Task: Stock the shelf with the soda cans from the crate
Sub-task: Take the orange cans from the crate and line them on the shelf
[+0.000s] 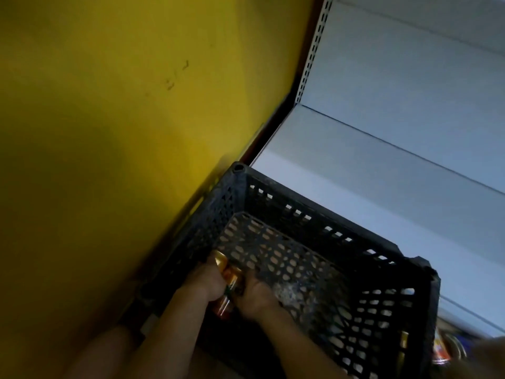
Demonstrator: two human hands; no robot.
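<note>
- Both hands reach down into a black perforated plastic crate (314, 214), seen from above in dim light, with the frame tilted and slightly blurred.
- The left hand (207, 280) is curled around an orange-and-gold soda can (228, 272) near the crate's left wall, the fingers wrapped over its upper part.
- The right hand (254, 296) sits just beside it, fingers bent against the same cluster of cans; whether it grips a can of its own cannot be told from this angle.
- A second can (222, 307), also orange and gold, shows below and between the two wrists, lying low in the crate.
- The two hands are close together, almost touching, at the crate's near-left corner; bare forearms run from the lower edge of the frame up to them.
- The rest of the crate floor shows open lattice, with pale flooring visible through the holes.
- The crate stands against a yellow wall (109, 119) on its left and just in front of a white metal shelf (382, 170) on its right.
- The shelf's slotted upright (314, 47) rises at the corner where shelving meets wall.
- At the lower right, beyond the crate's outer wall, more cans (448, 351) with colourful labels appear, blurred and partly cut off by the frame edge.
</note>
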